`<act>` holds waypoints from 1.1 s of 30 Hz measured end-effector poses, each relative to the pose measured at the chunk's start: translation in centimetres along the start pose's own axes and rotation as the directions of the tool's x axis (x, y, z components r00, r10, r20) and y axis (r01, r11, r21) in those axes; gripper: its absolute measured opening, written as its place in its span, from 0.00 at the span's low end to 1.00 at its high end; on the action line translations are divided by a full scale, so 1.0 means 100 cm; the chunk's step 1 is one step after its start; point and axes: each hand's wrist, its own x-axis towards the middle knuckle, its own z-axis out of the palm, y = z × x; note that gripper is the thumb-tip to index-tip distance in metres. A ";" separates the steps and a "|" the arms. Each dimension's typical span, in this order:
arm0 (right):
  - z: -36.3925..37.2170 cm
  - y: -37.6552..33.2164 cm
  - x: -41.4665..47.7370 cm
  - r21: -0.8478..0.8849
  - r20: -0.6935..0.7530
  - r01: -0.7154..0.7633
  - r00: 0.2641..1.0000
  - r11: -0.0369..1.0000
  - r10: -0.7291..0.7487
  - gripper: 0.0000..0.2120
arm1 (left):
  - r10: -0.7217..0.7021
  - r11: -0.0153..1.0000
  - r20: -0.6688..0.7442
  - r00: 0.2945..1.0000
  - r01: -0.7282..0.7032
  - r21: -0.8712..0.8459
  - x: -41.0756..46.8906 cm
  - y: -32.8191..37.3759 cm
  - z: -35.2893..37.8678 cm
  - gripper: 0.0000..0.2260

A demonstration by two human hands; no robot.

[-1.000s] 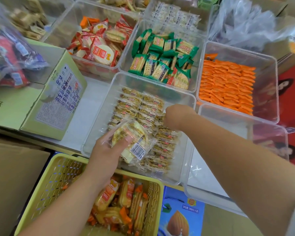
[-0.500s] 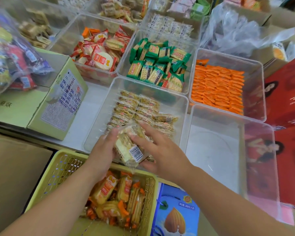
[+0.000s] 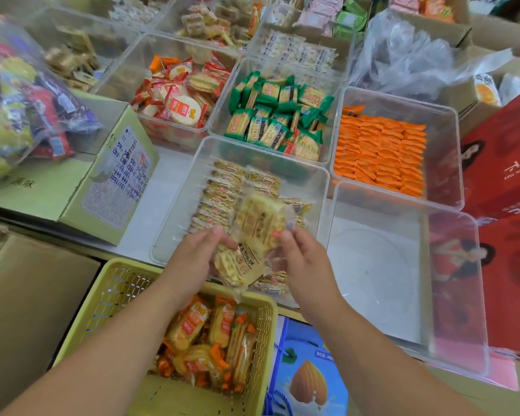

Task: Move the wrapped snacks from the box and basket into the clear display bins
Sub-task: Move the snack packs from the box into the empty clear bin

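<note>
**Head view: two hands hold one snack pack over the middle bin**

The left hand [image 3: 192, 256] grips the near-left edge of the snack pack [image 3: 254, 232]. The right hand [image 3: 300, 259] pinches its right edge, fingers curled on the wrapper. The pack is held above the near part of the clear bin [image 3: 267, 148], its long axis running near to far and its far end leaning right. Rows of small packs [image 3: 219, 190] fill the bin's left side. The yellow basket [image 3: 108, 298] sits just nearer. An empty bin [image 3: 373, 280] stands to the right and a green box [image 3: 114, 175] to the left.
</note>
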 end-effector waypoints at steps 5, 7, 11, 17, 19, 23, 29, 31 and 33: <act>-0.005 -0.009 0.007 0.492 0.110 -0.262 0.965 0.831 0.239 0.14 | 0.000 0.998 -0.051 0.999 -0.003 -0.065 0.000 0.001 0.005 0.23; -0.005 -0.009 0.006 0.467 0.197 -0.356 0.934 0.809 0.298 0.15 | 0.010 0.996 -0.015 1.000 -0.011 -0.091 0.000 0.001 0.005 0.21; 0.001 -0.010 0.000 0.104 0.171 -0.283 0.949 0.953 0.263 0.14 | 0.011 0.997 -0.041 0.999 -0.014 -0.070 0.002 0.000 0.004 0.13; -0.007 0.002 -0.005 -0.528 0.142 0.348 0.935 0.775 -0.324 0.34 | -0.027 0.997 -0.081 0.996 0.021 -0.079 0.007 -0.001 0.000 0.09; -0.013 0.005 0.003 -0.703 0.376 0.581 0.793 0.410 -0.479 0.37 | -0.044 0.997 -0.065 0.997 0.039 -0.074 0.008 -0.001 -0.001 0.10; -0.019 0.000 0.029 -0.671 0.647 0.732 0.656 0.118 -0.388 0.34 | -0.065 0.996 -0.017 0.998 0.064 -0.070 0.010 0.001 -0.003 0.13; -0.022 -0.025 0.058 -0.646 0.609 0.737 0.654 0.197 -0.450 0.19 | -0.111 0.989 -0.018 0.994 0.108 -0.105 0.010 0.000 0.000 0.26; -0.033 -0.039 0.077 -0.736 0.493 0.631 0.748 0.245 -0.445 0.14 | -0.113 0.988 -0.048 0.992 0.107 -0.111 0.011 -0.003 -0.001 0.29; -0.049 -0.051 0.100 -0.812 0.455 0.558 0.788 0.169 -0.416 0.11 | -0.094 0.991 -0.087 0.992 0.085 -0.104 0.013 -0.007 -0.002 0.31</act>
